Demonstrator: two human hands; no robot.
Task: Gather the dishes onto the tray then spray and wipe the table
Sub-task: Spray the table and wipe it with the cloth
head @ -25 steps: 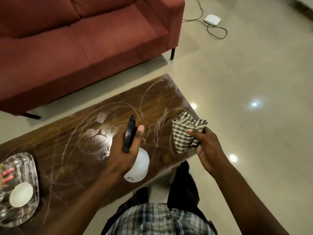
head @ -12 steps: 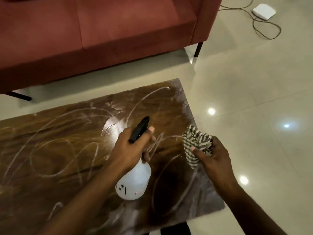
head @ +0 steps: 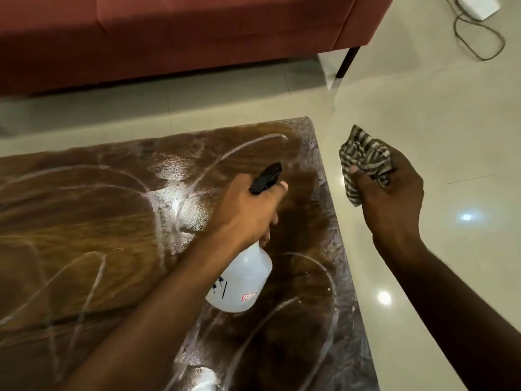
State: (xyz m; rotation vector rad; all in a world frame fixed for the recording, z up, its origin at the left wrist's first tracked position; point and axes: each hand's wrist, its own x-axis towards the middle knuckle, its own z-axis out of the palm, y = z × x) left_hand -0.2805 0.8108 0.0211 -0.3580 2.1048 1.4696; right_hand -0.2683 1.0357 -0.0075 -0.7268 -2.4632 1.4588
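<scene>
My left hand [head: 245, 213] grips a white spray bottle [head: 239, 283] with a black trigger head [head: 266, 177], held above the right part of the dark wooden table [head: 84, 249]. The nozzle points toward the table's far right corner. Wet curved streaks cover the tabletop. My right hand [head: 392, 198] holds a crumpled checked cloth [head: 363, 159] in the air, just past the table's right edge, over the floor. The tray with the dishes is out of view.
A red sofa [head: 183, 38] stands behind the table, with one black leg [head: 346, 62] at its right end. A white box [head: 476, 5] with a cable [head: 479, 40] lies on the glossy tiled floor [head: 423, 94] at the top right.
The view has moved closer and to the right; the tray has left the frame. My right hand with the cloth has shifted from above the table's edge to over the floor. The bottle stays gripped.
</scene>
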